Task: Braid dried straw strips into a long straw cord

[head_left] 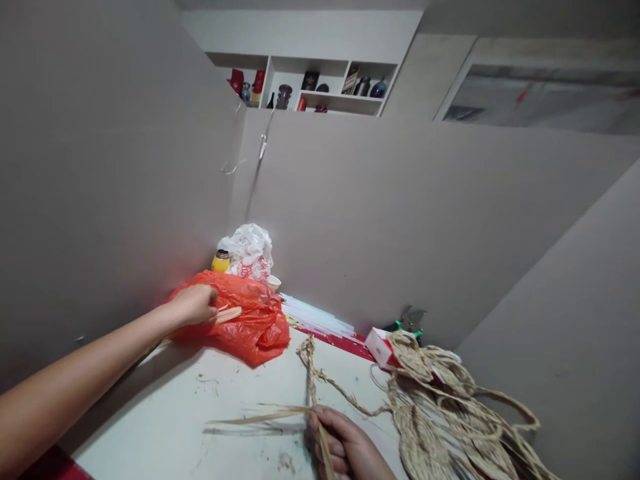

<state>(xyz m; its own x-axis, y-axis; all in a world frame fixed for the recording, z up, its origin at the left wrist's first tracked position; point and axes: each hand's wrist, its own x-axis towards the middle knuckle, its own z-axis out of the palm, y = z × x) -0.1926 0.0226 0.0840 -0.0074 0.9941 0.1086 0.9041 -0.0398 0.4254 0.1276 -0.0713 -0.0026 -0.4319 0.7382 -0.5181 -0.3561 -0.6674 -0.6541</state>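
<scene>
My left hand (pixel 194 304) reaches out to the red plastic bag (pixel 250 320) by the left wall, its fingers closed round a pale straw strip (pixel 227 313) that sticks out towards the right. My right hand (pixel 345 445) is low at the frame's bottom edge, closed on a straw braid (pixel 311 373) and several loose straw strands (pixel 260 417) that fan out to the left over the white table (pixel 200 427). The braid runs up from my right hand and curls over at its far end.
A heap of braided straw rope (pixel 440 407) lies at the right over a red and white box (pixel 380 347). Green-handled pliers (pixel 410 320), clear sticks (pixel 315 317), a white bag (pixel 249 252) and a yellow bottle (pixel 220 261) sit near the back wall. Grey partitions enclose the table.
</scene>
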